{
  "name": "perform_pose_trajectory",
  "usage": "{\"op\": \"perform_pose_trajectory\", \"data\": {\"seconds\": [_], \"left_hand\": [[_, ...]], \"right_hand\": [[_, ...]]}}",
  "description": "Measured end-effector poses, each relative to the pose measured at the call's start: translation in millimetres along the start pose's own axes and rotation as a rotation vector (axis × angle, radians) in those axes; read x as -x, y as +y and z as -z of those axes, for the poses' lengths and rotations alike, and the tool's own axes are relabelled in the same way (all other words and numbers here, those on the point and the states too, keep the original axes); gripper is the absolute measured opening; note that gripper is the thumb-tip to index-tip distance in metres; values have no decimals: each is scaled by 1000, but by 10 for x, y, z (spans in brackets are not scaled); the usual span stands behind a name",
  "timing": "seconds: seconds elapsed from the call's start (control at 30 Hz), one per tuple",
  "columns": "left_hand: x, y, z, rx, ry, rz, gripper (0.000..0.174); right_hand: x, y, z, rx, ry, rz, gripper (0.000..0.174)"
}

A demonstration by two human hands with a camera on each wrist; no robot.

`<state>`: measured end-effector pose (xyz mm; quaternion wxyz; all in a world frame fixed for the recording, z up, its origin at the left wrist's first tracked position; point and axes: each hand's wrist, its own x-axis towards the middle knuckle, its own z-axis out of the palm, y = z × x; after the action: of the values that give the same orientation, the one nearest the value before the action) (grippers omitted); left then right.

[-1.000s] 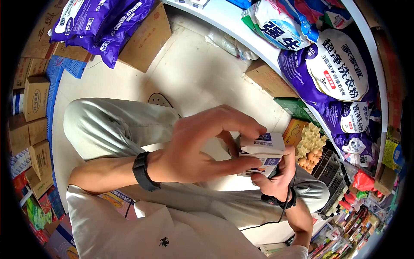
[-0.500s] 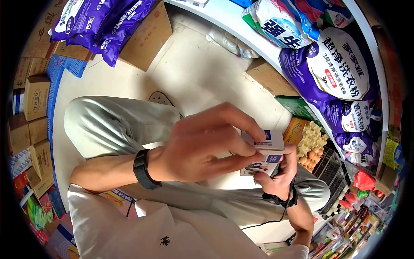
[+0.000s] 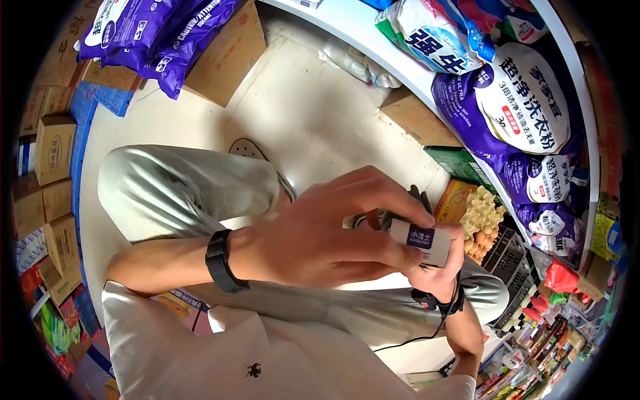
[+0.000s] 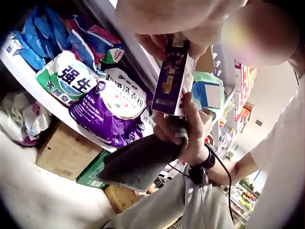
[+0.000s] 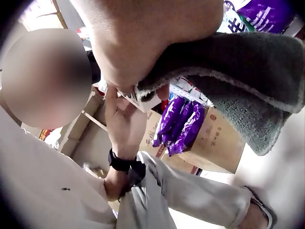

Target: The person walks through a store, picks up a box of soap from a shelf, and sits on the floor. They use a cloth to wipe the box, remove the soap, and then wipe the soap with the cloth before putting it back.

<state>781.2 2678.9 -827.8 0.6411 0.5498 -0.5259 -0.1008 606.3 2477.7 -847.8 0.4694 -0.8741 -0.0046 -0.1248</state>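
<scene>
Between the two hands is a small purple and white box (image 3: pixel 432 248), its purple printed face clear in the left wrist view (image 4: pixel 170 83). My left hand (image 3: pixel 320 230) comes across from the left and pinches one end of it between thumb and fingers. The right hand (image 3: pixel 443 277) holds the box from the other side, thumb along it (image 4: pixel 188 131). A dark grey cloth (image 4: pixel 140 162) hangs from the right hand and spreads wide in the right wrist view (image 5: pixel 238 81). In the head view, most of the cloth is hidden behind the left hand.
Purple detergent bags (image 3: pixel 527 100) fill the white shelf (image 3: pixel 410 73) at right. Egg trays (image 3: pixel 481 212) stand by a black crate (image 3: pixel 510 257). Cartons (image 3: pixel 230 57) and more purple bags (image 3: pixel 143 37) are at upper left. Bent legs (image 3: pixel 180 193) lie beneath the hands.
The box has turned and tilted, with a different side facing up. The left hand has moved right onto it, and dark cloth now shows behind the fingers.
</scene>
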Motion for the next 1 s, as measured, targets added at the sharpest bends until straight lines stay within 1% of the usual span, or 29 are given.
{"op": "perform_pose_trajectory", "data": {"seconds": [0.07, 0.13, 0.2, 0.23, 0.27, 0.3, 0.33, 0.37, 0.4, 0.43, 0.47, 0.5, 0.57, 0.6, 0.7, 0.8, 0.9, 1.0], "left_hand": [[-36, 41, 22, 55, -32, 65, 25], [-54, 52, 50, 134, -75, 160, 27], [-62, 55, 21, 337, -88, 319, 31], [-63, 53, 9, 438, -94, 399, 34], [-73, -10, 58, 446, -166, 374, 44], [-69, -2, 53, 546, -147, 465, 45], [-63, 14, 49, 645, -127, 557, 46], [-59, 23, 47, 743, -106, 650, 48], [-55, -27, 44, 814, -118, 595, 50], [-49, -22, 29, 842, -120, 629, 50], [-39, -6, 8, 869, -121, 663, 51], [-35, 3, -3, 896, -123, 697, 51], [-57, 11, 25, 864, -194, 720, 54], [-66, 15, 32, 848, -230, 731, 55], [-23, -27, -12, 767, -284, 696, 59], [43, -47, -55, 726, -284, 707, 61], [-2, -22, -46, 888, -254, 789, 62], [0, -53, -27, 866, -284, 884, 64]], "right_hand": [[-31, 15, -41, -46, 23, 18, 63], [-107, -30, 6, -9, 6, -17, 64], [-154, -27, 64, 79, 16, -16, 65], [-114, 18, 82, 47, 36, -49, 66], [-65, 72, 74, 13, 55, -83, 66], [-37, 99, 69, -22, 74, -116, 66], [-35, 108, 53, -91, 103, -101, 62], [-81, 101, 69, -37, 92, -38, 61], [-133, 95, 90, 17, 81, 24, 60], [-178, 84, 106, 70, 71, 87, 58], [-210, 62, 105, 60, 73, 95, 56], [-210, 68, 110, 63, 73, 95, 57], [-200, 84, 122, 70, 74, 94, 57], [-178, 122, 101, -20, 90, 71, 56], [-200, 85, 116, -2, 92, 56, 52], [-165, 86, 116, 5, 92, 12, 49], [-201, 36, 138, 116, 101, 32, 50], [-211, -12, 222, 114, 34, 23, 52]]}}
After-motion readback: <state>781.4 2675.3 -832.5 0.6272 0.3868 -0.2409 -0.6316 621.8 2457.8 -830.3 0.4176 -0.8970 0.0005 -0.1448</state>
